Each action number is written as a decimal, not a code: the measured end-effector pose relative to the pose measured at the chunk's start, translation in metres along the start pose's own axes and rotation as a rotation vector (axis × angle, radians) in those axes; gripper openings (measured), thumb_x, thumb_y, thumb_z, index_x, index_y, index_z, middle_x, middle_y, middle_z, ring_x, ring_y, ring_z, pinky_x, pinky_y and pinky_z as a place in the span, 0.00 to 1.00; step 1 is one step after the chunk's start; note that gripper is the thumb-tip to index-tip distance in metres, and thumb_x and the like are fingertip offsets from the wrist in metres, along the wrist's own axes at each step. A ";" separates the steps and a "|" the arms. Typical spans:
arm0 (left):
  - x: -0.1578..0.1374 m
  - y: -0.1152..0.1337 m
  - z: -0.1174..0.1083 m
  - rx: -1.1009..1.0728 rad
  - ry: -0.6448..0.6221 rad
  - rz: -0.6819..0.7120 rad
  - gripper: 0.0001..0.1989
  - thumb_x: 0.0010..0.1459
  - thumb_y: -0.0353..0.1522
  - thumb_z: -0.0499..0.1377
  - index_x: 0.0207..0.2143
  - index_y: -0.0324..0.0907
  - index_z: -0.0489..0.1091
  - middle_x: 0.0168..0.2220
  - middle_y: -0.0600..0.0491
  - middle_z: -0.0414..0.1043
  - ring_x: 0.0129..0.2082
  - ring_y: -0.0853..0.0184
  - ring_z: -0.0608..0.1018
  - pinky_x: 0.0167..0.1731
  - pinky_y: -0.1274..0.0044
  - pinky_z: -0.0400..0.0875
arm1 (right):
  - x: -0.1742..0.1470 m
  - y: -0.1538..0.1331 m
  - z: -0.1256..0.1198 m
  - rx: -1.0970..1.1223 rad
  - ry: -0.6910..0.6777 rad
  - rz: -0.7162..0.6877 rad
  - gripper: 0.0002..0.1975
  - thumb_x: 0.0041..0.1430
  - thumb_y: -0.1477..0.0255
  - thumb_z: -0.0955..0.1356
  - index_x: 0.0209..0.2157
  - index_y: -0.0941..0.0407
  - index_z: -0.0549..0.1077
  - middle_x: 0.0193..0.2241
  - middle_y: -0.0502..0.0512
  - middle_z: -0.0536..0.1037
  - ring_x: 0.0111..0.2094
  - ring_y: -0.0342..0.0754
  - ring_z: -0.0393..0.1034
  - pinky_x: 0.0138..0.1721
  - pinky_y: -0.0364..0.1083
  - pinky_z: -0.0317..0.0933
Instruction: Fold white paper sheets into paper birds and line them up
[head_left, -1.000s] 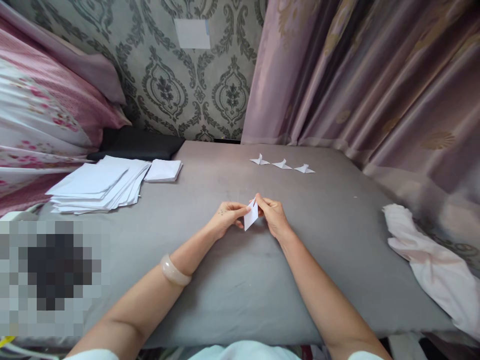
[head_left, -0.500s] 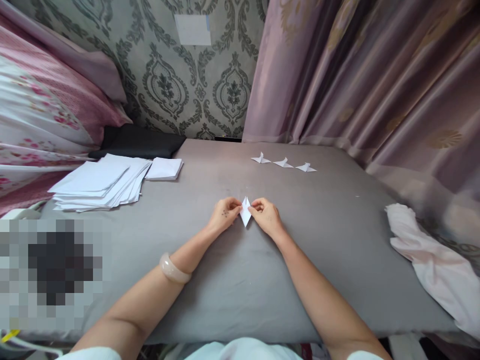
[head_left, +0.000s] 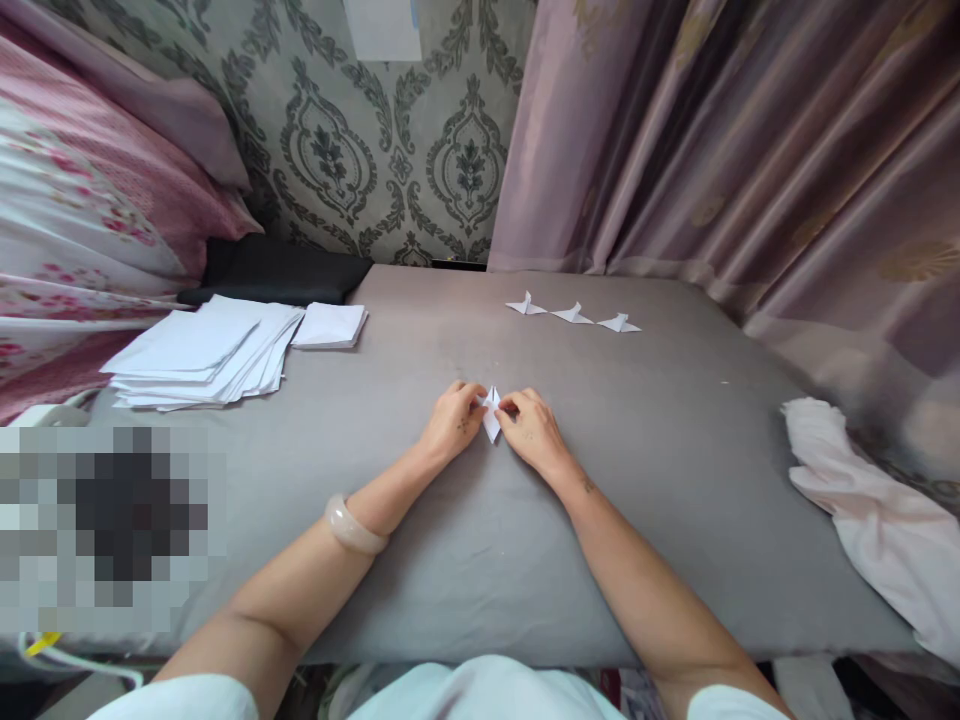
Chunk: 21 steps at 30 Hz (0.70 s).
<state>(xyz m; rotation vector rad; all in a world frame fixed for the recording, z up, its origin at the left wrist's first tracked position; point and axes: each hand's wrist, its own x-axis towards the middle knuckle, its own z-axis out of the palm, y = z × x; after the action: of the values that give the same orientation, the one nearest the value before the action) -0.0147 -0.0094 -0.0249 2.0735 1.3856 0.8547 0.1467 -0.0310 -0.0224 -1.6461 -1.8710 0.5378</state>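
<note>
Folded paper (head_left: 491, 414): lies on the grey surface (head_left: 465, 560) between both hands, long axis running away from the person, near tip pointing toward them
Left hand (head_left: 454, 421): fingertips pinching its left edge
Right hand (head_left: 529, 428): fingertips pinching its right edge

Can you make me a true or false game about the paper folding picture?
1. Both hands pinch one small folded paper. True: the left hand and right hand meet on it.
2. Five folded paper shapes lie in a row by the curtain. False: there are three.
3. The stack of white sheets lies to the left. True.
4. The bangle is on the right wrist. False: it is on the left wrist.
5. The gray surface has a red cloth on it. False: the cloth looks pale pink.
</note>
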 end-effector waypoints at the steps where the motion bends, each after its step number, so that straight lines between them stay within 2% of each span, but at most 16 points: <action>1: 0.000 -0.001 -0.002 0.001 -0.022 0.015 0.12 0.54 0.27 0.54 0.40 0.40 0.74 0.35 0.50 0.69 0.28 0.69 0.71 0.34 0.77 0.65 | 0.000 0.001 -0.002 0.012 -0.022 -0.016 0.06 0.56 0.75 0.65 0.34 0.55 0.75 0.34 0.55 0.72 0.34 0.45 0.68 0.40 0.45 0.61; 3: 0.001 -0.003 -0.008 -0.004 -0.099 0.029 0.12 0.55 0.26 0.52 0.37 0.40 0.75 0.34 0.50 0.68 0.28 0.69 0.70 0.34 0.76 0.65 | 0.000 0.004 -0.008 0.015 -0.073 -0.050 0.09 0.56 0.77 0.64 0.34 0.55 0.76 0.34 0.54 0.72 0.32 0.44 0.67 0.39 0.44 0.61; 6: 0.001 -0.003 -0.016 -0.031 -0.176 0.051 0.15 0.49 0.23 0.52 0.36 0.40 0.76 0.33 0.50 0.69 0.28 0.69 0.70 0.34 0.77 0.66 | -0.001 0.005 -0.019 -0.004 -0.159 -0.101 0.13 0.53 0.80 0.63 0.36 0.55 0.76 0.35 0.54 0.73 0.31 0.43 0.67 0.38 0.44 0.60; 10: 0.002 -0.002 -0.024 -0.069 -0.251 0.064 0.15 0.47 0.24 0.55 0.37 0.39 0.75 0.36 0.49 0.69 0.30 0.69 0.71 0.36 0.77 0.67 | -0.004 0.002 -0.029 0.000 -0.254 -0.123 0.13 0.52 0.78 0.65 0.38 0.54 0.76 0.37 0.54 0.74 0.31 0.43 0.67 0.36 0.43 0.60; 15: 0.002 0.000 -0.029 -0.092 -0.285 0.054 0.10 0.50 0.26 0.55 0.34 0.38 0.75 0.37 0.48 0.70 0.29 0.70 0.72 0.35 0.77 0.67 | -0.004 -0.001 -0.032 0.006 -0.253 -0.113 0.08 0.56 0.71 0.66 0.36 0.53 0.77 0.37 0.54 0.74 0.32 0.44 0.67 0.37 0.44 0.60; 19: 0.002 0.000 -0.030 -0.096 -0.290 0.051 0.13 0.48 0.23 0.54 0.35 0.38 0.75 0.37 0.48 0.70 0.29 0.70 0.72 0.34 0.78 0.66 | -0.002 -0.001 -0.031 0.015 -0.253 -0.111 0.10 0.60 0.70 0.64 0.36 0.54 0.77 0.36 0.54 0.74 0.33 0.44 0.68 0.37 0.44 0.59; 21: 0.003 -0.001 -0.029 -0.104 -0.291 0.050 0.12 0.49 0.25 0.56 0.36 0.38 0.75 0.37 0.49 0.70 0.29 0.70 0.72 0.34 0.78 0.66 | -0.001 0.000 -0.030 0.005 -0.246 -0.109 0.11 0.61 0.70 0.63 0.35 0.54 0.77 0.36 0.55 0.74 0.34 0.45 0.68 0.38 0.44 0.59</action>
<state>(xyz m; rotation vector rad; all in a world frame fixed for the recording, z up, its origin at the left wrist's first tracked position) -0.0360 -0.0050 -0.0048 2.0635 1.1163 0.6015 0.1660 -0.0347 -0.0002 -1.5201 -2.1188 0.7249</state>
